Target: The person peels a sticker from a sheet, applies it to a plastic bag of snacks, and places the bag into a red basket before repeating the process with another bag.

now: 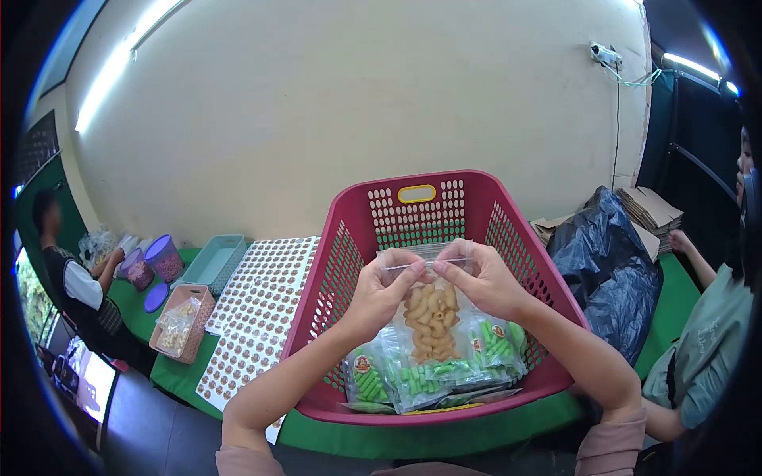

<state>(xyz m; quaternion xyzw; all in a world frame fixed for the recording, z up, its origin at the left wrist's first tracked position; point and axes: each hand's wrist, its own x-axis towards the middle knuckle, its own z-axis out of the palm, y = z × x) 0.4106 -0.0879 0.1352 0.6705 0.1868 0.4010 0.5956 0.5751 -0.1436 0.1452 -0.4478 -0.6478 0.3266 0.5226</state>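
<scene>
A clear zip bag of macaroni (432,321) hangs upright over the basket, its top edge pinched between both hands. My left hand (389,284) grips the left side of the zip strip with thumb and fingertips. On the right side of the same strip, my right hand (482,278) is closed in a pinch. Below lies a maroon laundry basket (317,401) with perforated walls. Several packed bags of green sticks (371,381) with round brown labels rest inside it, partly hidden behind the macaroni bag.
Sheets of round stickers (258,317) lie left of the basket on a green-covered table. Beyond them are a pink basket (196,333), a teal basket (222,258) and purple-lidded tubs (164,258). A black plastic bag (607,270) and flat cardboard (655,210) sit right. People stand at both sides.
</scene>
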